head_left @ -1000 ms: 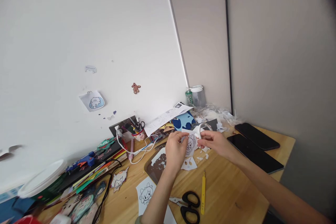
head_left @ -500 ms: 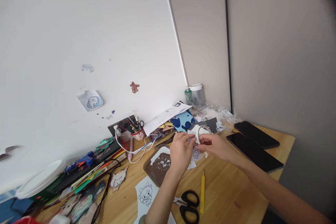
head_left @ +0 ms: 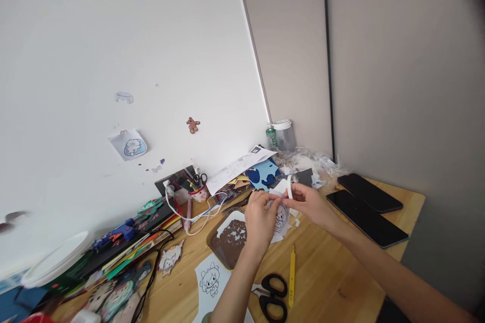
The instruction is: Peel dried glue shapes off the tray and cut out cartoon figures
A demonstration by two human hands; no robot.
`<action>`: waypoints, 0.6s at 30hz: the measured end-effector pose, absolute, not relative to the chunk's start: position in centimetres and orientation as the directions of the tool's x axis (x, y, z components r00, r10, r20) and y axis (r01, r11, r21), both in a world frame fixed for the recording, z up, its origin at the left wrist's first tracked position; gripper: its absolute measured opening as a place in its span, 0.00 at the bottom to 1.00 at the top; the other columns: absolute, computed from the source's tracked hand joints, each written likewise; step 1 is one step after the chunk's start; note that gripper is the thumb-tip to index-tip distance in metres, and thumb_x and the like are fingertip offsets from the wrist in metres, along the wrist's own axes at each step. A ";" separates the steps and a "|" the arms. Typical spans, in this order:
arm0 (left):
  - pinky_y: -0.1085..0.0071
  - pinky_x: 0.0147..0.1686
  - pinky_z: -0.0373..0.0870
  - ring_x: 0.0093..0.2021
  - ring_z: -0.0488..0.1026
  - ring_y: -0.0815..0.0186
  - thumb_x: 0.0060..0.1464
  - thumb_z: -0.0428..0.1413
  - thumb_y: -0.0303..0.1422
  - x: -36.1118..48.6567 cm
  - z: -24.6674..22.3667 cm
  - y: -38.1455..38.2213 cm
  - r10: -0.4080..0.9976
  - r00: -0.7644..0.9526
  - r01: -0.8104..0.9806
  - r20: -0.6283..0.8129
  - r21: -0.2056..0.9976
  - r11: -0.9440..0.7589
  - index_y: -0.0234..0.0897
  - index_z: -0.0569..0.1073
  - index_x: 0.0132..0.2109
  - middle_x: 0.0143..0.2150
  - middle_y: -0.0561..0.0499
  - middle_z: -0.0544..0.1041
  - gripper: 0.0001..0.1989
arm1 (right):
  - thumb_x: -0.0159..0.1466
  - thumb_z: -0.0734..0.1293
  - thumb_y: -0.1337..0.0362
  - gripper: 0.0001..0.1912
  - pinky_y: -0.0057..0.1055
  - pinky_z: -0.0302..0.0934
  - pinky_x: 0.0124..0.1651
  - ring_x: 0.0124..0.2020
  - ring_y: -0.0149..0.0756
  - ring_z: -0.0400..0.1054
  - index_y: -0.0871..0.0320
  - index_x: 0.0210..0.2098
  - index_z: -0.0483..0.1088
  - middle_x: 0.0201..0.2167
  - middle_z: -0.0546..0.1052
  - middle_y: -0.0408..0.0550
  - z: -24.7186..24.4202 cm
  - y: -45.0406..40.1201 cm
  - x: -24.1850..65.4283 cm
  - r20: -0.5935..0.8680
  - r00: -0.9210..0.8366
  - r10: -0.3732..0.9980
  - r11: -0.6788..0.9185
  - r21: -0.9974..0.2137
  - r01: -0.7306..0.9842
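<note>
My right hand pinches a white roll of tape, held upright with its ring nearly edge-on. Just left of it, my left hand is closed at the fingertips on a paper drawing of a cartoon figure, which hangs below the fingers. The two hands' fingertips almost meet at the drawing's top edge; whether a strip of tape runs between them is too small to tell. Nearer to me on the table lie black-handled scissors and a yellow craft knife. Another drawing sheet is partly under my left forearm.
A brown-and-white tray sits left of my hands. Two dark phones or tablets lie to the right. Behind are paper scraps, a pen cup and a lidded jar. A white cable and a blue glue gun lie left.
The tape roll has turned from a visible ring to nearly edge-on in my right hand. More of the drawing shows between my hands.
</note>
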State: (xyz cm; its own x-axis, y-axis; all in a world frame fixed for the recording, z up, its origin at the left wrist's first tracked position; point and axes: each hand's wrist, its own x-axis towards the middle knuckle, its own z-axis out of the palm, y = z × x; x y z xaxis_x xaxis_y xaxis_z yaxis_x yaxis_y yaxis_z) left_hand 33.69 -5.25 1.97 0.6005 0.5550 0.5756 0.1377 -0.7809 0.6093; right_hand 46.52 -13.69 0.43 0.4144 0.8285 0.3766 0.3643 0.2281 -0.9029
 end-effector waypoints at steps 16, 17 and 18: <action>0.65 0.41 0.63 0.39 0.68 0.63 0.54 0.53 0.36 29.4 1.9 -1.4 0.683 0.361 0.195 0.635 0.665 -0.721 0.39 0.76 0.34 0.34 0.51 0.75 0.08 | 0.63 0.63 0.60 0.13 0.38 0.64 0.42 0.40 0.36 0.67 0.60 0.44 0.67 0.43 0.70 0.48 -0.5 -9.6 52.0 -0.006 0.395 0.919 -0.359 -0.428 0.829; 0.66 0.41 0.63 0.39 0.69 0.63 0.54 0.53 0.36 29.1 2.0 -1.3 0.687 0.353 0.192 0.635 0.669 -0.718 0.40 0.76 0.34 0.35 0.52 0.75 0.08 | 0.63 0.63 0.60 0.14 0.39 0.64 0.42 0.42 0.37 0.67 0.60 0.46 0.66 0.44 0.70 0.49 -1.2 -9.2 52.1 -0.046 0.400 0.915 -0.384 -0.395 0.835; 0.66 0.41 0.63 0.39 0.69 0.64 0.54 0.53 0.36 28.8 2.1 -1.2 0.690 0.347 0.190 0.635 0.673 -0.715 0.41 0.76 0.34 0.35 0.52 0.75 0.08 | 0.63 0.63 0.60 0.14 0.39 0.64 0.43 0.42 0.37 0.67 0.60 0.47 0.66 0.45 0.69 0.50 -1.7 -8.8 52.3 -0.083 0.402 0.912 -0.403 -0.368 0.838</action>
